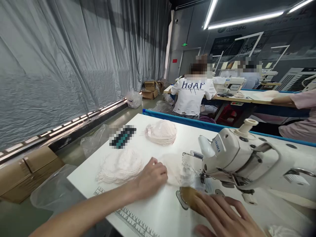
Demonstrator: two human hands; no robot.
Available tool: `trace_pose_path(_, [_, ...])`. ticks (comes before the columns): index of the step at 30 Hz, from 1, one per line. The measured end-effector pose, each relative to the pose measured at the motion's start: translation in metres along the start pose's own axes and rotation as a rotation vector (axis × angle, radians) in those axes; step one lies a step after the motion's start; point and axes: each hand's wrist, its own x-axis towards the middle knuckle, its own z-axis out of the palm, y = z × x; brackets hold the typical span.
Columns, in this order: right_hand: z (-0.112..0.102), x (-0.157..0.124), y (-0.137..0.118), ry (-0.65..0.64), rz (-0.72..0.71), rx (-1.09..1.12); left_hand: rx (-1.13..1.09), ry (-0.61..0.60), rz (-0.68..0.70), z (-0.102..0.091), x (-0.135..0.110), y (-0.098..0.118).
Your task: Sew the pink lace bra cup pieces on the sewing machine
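Observation:
My left hand [154, 176] has its fingers curled closed at the left edge of a pale, sheer piece of fabric [171, 166]. The fabric runs right towards the needle area of a white sewing machine [229, 158], where it is bunched and blurred. My right hand [222, 210] lies in front of the machine, fingers stretched out and smeared by motion. Its fingertips reach over a metal plate [182, 200] in the table. To the left of my left hand rests a pile of off-white lace-edged pieces [120, 166]. Farther back sits a pale pink fabric pile [161, 132].
A pixelated dark object [122, 136] lies on the white table [148, 215], which has ruler marks near its front edge. Cardboard boxes [27, 172] and clear plastic bags stand left. A person in a white shirt [191, 95] sits ahead; a pink sleeve [304, 98] shows at right.

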Motion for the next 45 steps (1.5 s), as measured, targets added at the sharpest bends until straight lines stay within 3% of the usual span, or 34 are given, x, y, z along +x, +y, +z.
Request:
trace_pose_path(3, [0.007,0.025,-0.027,-0.013,0.131,0.227,-0.154,-0.041,-0.012,-0.011,-0.016,0.026])
trace_pose_path(7, [0.001,0.033,-0.049,-0.357,0.345,0.693,-0.651,-0.221,-0.227,-0.043,-0.041,0.041])
trace_pose_path(10, [-0.024,0.025,-0.053,-0.670,0.645,1.109,-1.040,-0.320,-0.458,-0.060,-0.060,0.051])
trace_pose_path(12, [-0.045,0.017,-0.055,-0.793,0.795,1.359,-1.282,-0.340,-0.591,-0.065,-0.068,0.064])
trace_pose_path(17, [-0.080,-0.009,-0.071,-0.858,0.877,1.532,-1.858,-0.370,-0.747,-0.067,-0.078,0.106])
trace_pose_path(21, [-0.093,-0.032,-0.089,-0.793,0.796,1.650,-1.854,-0.414,-0.819,-0.065,-0.086,0.127])
trace_pose_path(24, [-0.100,-0.045,-0.102,-0.733,0.828,1.713,-1.778,-0.442,-0.858,-0.060,-0.094,0.138])
trace_pose_path(31, [-0.095,-0.073,-0.127,-0.600,0.894,1.548,-1.565,-0.448,-0.903,-0.046,-0.103,0.166])
trace_pose_path(38, [-0.092,-0.083,-0.135,-0.576,0.901,1.589,-1.509,-0.408,-0.751,-0.042,-0.106,0.170])
trace_pose_path(42, [-0.087,-0.081,-0.138,-0.532,0.901,1.558,-1.511,-0.368,-0.759,-0.038,-0.107,0.170])
trace_pose_path(45, [-0.081,-0.085,-0.137,-0.569,0.929,1.610,-1.618,-0.398,-0.782,-0.035,-0.109,0.168])
